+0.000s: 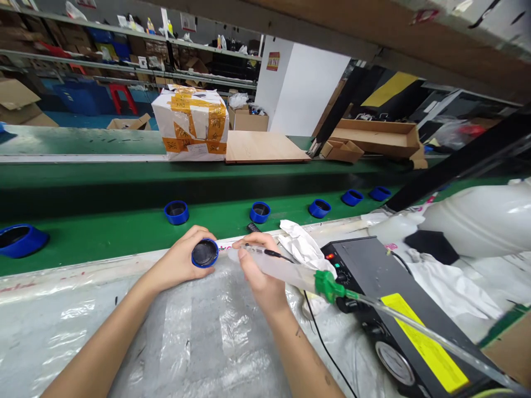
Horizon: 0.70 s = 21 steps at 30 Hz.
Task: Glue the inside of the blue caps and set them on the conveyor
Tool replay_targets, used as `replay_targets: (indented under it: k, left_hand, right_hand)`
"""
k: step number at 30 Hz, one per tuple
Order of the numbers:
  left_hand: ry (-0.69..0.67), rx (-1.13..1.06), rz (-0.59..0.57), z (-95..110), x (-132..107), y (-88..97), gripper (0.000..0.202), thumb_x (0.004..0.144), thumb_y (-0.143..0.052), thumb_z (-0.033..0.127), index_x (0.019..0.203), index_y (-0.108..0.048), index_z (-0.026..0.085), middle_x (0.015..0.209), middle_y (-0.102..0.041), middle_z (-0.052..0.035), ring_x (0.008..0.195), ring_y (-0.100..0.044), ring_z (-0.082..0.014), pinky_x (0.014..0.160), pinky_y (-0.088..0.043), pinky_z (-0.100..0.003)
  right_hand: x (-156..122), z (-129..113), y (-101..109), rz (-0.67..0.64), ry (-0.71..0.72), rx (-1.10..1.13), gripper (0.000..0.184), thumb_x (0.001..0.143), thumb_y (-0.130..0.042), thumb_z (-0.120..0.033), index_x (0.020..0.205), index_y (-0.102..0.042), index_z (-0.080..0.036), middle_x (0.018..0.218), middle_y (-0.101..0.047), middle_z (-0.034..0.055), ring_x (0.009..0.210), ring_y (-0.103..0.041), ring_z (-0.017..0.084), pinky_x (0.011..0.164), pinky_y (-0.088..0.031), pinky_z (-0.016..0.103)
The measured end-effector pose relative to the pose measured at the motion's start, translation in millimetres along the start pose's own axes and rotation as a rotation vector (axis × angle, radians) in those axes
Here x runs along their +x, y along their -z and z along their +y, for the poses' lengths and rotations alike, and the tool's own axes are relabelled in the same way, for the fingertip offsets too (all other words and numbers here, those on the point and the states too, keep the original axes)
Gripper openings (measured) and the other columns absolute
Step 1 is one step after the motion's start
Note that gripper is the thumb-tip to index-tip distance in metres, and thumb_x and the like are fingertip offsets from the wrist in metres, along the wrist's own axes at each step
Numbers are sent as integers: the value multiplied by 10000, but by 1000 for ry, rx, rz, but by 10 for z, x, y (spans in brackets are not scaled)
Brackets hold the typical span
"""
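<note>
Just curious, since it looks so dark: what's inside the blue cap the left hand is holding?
A glossy black surface fills the blue cap. Its far side is hidden against the left hand.

Nothing is reading clearly here. The orange tape on the cardboard box is carrying dark characters, seemingly Chinese, too blurred to make out; the red sign on the white wall and the yellow label on the black machine are showing no legible words.

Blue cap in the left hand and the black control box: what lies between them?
The head view shows the right hand holding a clear syringe with a green fitting.
</note>
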State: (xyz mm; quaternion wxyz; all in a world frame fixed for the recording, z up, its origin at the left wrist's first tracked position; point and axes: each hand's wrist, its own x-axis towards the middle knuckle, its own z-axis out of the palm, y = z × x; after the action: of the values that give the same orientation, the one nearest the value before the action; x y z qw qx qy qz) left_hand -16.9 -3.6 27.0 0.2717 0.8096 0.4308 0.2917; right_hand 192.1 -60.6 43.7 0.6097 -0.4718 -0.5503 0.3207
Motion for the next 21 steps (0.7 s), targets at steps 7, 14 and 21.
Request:
replay_targets:
  k: [7,14,21]
  left_hand:
    - [493,186,610,-612,-203,799,736,764,-765,522,1389,-521,219,1335,-624,-111,1259,-586,-354,1072,-483,-489]
    - [652,584,521,-745,-198,776,622,939,-583,510,1483,-494,222,1503,-432,-219,1403,-401,-456,1100,-387,-620]
    - [197,651,433,-619,55,336,259,966,-529,380,851,-654,185,1345,-457,-211,1397,-361,-469,1095,-358,-669]
  right_hand:
    - [83,56,55,92,-164,166,262,868,-689,-358,1073,-591,-227,961,-774,51,439,-490,84,435,-426,248]
    - [106,15,17,113,-220,214,275,814,-720,-351,1023,-609,-212,908,-773,48,437,-496,86,410,-419,232]
    - [117,-38,13,132,-189,218,223,820,-690,-357,946,-623,-185,892,-785,69,430,-479,75,411,-408,222]
